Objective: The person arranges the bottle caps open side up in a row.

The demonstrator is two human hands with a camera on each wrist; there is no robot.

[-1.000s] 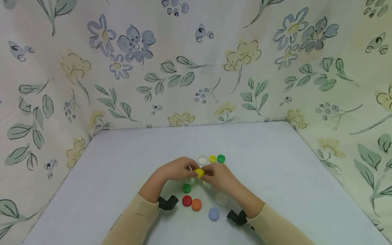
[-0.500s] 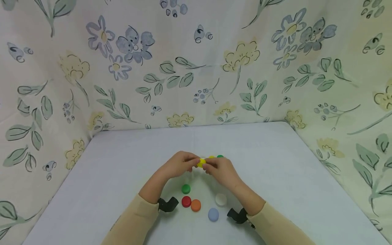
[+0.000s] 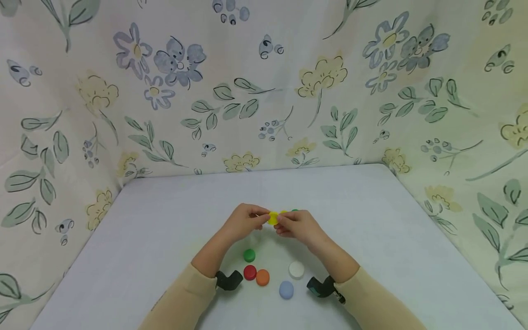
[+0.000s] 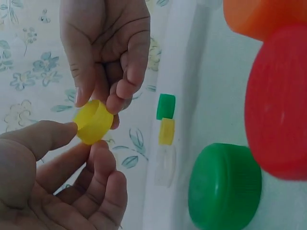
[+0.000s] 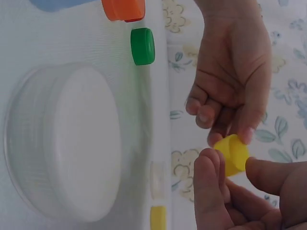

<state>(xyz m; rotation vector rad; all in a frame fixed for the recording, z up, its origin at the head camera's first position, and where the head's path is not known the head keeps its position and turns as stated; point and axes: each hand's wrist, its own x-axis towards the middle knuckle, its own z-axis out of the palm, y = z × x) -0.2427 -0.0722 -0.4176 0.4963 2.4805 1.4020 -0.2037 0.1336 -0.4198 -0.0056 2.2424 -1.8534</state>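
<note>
Raised above the table, a yellow bottle cap (image 3: 273, 218) is held between both hands. My left hand (image 3: 244, 223) pinches it from the left with thumb and forefinger. From the other side, the thumb and fingers of my right hand (image 3: 303, 228) grip the same cap. In the left wrist view the cap (image 4: 94, 121) is tilted, with part of its hollow inside showing. Behind the hands stands a row of a green cap (image 4: 166, 106), a second yellow cap (image 4: 167, 132) and a whitish cap (image 4: 165, 165). In the head view, the hands mostly cover that row.
Nearer the body, a green cap (image 3: 249, 255), a red cap (image 3: 250, 272) and an orange cap (image 3: 262, 277) lie on the white table (image 3: 165, 201). To their right are a white cap (image 3: 296, 269) and a light blue cap (image 3: 286, 289). Floral cloth (image 3: 247, 114) hangs behind.
Both hands have lifted the yellow cap up and away from the body, so they now cover the back row. Over the last half second they have barely moved. The loose caps stay put.
</note>
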